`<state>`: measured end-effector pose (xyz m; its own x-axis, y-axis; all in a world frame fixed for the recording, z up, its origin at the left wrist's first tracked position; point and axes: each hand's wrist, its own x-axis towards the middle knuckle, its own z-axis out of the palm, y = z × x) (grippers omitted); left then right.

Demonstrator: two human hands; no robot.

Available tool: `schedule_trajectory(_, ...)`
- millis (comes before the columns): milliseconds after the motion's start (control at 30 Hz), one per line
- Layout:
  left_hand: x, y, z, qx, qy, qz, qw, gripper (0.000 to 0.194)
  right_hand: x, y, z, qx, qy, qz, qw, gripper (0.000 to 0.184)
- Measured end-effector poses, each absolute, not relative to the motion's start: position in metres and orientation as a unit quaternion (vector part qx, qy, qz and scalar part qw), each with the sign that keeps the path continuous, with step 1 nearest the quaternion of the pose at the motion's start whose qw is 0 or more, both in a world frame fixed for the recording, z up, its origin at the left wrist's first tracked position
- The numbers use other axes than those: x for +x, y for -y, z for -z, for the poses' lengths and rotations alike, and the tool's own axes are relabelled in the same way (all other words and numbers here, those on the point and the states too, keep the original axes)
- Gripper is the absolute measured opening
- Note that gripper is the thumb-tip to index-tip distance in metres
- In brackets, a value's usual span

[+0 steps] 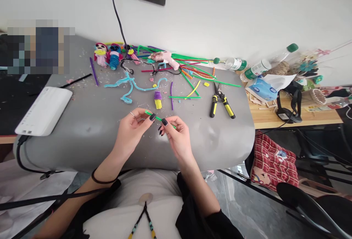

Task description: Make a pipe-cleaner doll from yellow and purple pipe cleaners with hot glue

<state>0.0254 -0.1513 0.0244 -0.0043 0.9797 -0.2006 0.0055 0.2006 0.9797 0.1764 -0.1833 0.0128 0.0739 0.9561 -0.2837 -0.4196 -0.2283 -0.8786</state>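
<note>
A short green pipe cleaner (157, 118) is stretched between my two hands, low over the front of the grey table. My left hand (132, 130) pinches it near its left end, thumb against fingers. On its right part, my right hand (177, 132) grips it between thumb and fingertips. Just beyond my fingers stands a small purple-and-yellow coiled piece (157, 100). Further back lies a light blue pipe cleaner figure (129, 83) with bent limbs. Right of my hands rest wire strippers (221, 101) with yellow-black handles, their jaws pointing away.
A pink glue gun (166, 59) lies among loose coloured pipe cleaners (189, 79). Several small dolls (114, 55) lean near the wall. A white power bank (44, 111) sits at the left. Bottles (255, 69) and a tissue pack (262, 87) occupy the wooden table (302, 118) at right.
</note>
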Motion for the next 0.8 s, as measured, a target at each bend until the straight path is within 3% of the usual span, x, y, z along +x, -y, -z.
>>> schedule_trajectory(133, 0.019, 0.152, -0.023, 0.463, -0.552, -0.447, 0.53, 0.047, 0.185, 0.179, -0.013, -0.487, 0.255, -0.62, 0.559, 0.032)
schedule_trajectory(400, 0.018, 0.153, -0.026, 0.519, -0.53, -0.446, 0.501, 0.019, 0.181, 0.176, -0.011, -0.444, 0.24, -0.63, 0.59, 0.036)
schedule_trajectory(800, 0.015, 0.153, -0.023, 0.611, -0.505, -0.404, 0.456, 0.018, 0.174, 0.177, -0.009, -0.436, 0.242, -0.613, 0.613, 0.035)
